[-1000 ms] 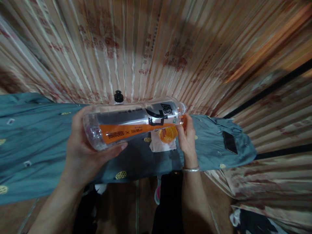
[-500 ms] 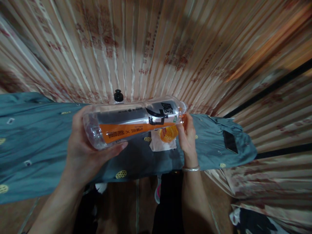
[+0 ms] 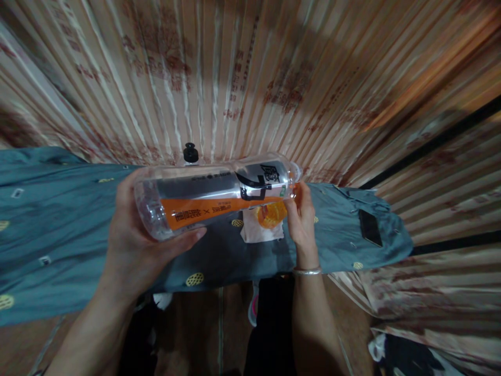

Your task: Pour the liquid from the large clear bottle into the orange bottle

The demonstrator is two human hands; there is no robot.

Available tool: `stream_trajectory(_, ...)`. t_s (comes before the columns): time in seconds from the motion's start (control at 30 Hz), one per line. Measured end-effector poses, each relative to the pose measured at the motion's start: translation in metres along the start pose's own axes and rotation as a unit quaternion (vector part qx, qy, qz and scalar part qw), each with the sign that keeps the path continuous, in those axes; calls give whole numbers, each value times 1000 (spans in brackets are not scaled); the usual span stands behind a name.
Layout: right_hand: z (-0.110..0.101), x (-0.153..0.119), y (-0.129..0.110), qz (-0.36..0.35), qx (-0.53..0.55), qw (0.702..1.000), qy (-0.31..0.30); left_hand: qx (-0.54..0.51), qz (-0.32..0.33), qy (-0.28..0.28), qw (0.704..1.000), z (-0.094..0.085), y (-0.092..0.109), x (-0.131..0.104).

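Observation:
A large clear plastic bottle (image 3: 211, 196) with a silver and orange label is held on its side above the cloth-covered surface. My left hand (image 3: 136, 224) is wrapped round its base end, thumb along the lower side. My right hand (image 3: 301, 214) closes on the neck end, where a bit of orange shows by the fingertips. Whether that orange is a cap or a ring, I cannot tell. Just below the neck, a see-through orange round item (image 3: 271, 215) rests on a white tissue (image 3: 260, 233); its upper edge is partly hidden by the bottle.
Teal patterned cloth (image 3: 70, 230) covers the narrow surface. Behind the held bottle stands another container with a black pump-like top (image 3: 190, 152). A dark phone (image 3: 370, 227) lies at the right. A pleated, printed curtain (image 3: 219, 78) hangs close behind, with dark bars at the right.

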State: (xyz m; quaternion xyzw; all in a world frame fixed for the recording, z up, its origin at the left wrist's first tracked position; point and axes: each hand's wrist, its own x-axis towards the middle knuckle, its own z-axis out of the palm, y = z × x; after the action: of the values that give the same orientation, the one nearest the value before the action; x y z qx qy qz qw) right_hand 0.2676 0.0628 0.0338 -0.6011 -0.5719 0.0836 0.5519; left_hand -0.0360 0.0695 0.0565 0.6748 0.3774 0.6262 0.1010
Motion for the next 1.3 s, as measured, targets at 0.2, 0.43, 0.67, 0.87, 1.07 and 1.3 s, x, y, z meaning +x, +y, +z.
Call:
stream_trajectory(0.2,0,0,0,2,-4,1000,0,6,-1,-3,1000,0,-1,1)
stream_trajectory(0.43,0,0,1,-2,1,1000,1,13,-2,-1,1000,-1,1,-1)
stream_trajectory(0.67,0,0,2,3,-9,1000,3,4,-14,-11,1000,-1,-1,-1)
stream_trajectory(0.87,0,-1,2,3,3,1000,-5,0,-8,-7,1000,0,0,0)
stream_trajectory(1.07,1,0,-1,8,-10,1000,1,-8,-12,-11,1000,0,2,0)
stream_trajectory(1.3,1,1,-1,12,-6,1000,-2,-8,-13,-7,1000,1,3,0)
